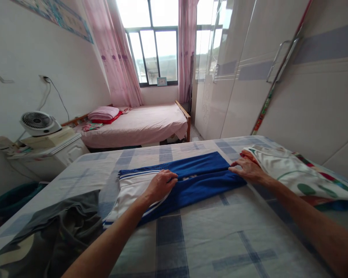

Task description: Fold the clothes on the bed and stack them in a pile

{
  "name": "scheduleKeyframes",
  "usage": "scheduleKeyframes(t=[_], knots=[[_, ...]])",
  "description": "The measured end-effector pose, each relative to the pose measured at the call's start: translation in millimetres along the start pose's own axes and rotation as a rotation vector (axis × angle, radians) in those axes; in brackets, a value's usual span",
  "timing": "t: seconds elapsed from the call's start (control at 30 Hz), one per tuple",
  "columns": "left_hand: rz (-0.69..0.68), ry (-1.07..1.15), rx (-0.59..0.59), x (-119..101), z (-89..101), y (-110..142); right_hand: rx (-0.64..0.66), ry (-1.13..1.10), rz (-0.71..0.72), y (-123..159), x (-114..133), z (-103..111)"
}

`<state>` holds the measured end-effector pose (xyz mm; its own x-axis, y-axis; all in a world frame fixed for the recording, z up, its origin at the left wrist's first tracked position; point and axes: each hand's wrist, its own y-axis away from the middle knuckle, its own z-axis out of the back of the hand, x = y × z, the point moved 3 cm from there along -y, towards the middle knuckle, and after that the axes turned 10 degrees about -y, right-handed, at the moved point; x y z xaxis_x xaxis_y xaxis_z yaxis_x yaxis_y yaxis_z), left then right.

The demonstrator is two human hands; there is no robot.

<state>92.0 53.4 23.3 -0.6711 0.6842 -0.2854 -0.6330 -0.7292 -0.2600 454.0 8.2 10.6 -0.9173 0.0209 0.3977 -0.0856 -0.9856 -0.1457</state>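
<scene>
A blue-and-white garment [203,166] lies folded into a long strip across the bed, its white panel with striped edging at the left. Whether it is a shirt or shorts I cannot tell. My left hand [161,184] rests over its middle, fingers closed on the cloth by the lengthwise seam between the two blue halves. At the right end, my right hand [248,170] pinches the blue edge between thumb and fingertips. Close beyond that hand lies a white garment with green spots [290,170]. A crumpled dark grey garment [66,231] sits left of my left forearm.
Beneath the clothes is a bed with a blue-and-white checked sheet [203,239]. A second bed with a pink sheet [150,119] stands by the window. Glossy wardrobe doors [249,77] line the right side. A small fan [40,121] tops a cabinet at the left.
</scene>
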Motion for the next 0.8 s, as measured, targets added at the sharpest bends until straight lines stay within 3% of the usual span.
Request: scheduleKeyframes(t=[0.1,0.2,0.3,0.5,0.73,0.8], knots=[[-0.002,-0.096,0.019,-9,-9.9,-6,-0.044,-0.018,-0.021,9,4,-5],[-0.007,-0.122,0.015,-7,-17.6,-10,-0.14,-0.194,0.015,11,15,0],[0.056,-0.12,-0.043,-5,-19.9,-10,-0.257,-0.308,-0.112,10,18,8],[0.062,-0.142,-0.064,-15,-20.4,-5,-0.127,-0.289,-0.201,24,15,-3],[0.057,-0.118,-0.121,-11,-27.6,-5,-0.226,-0.253,-0.292,39,4,-4],[0.055,-0.13,-0.13,-12,-28.5,-5,-0.192,-0.225,-0.287,39,3,-3]])
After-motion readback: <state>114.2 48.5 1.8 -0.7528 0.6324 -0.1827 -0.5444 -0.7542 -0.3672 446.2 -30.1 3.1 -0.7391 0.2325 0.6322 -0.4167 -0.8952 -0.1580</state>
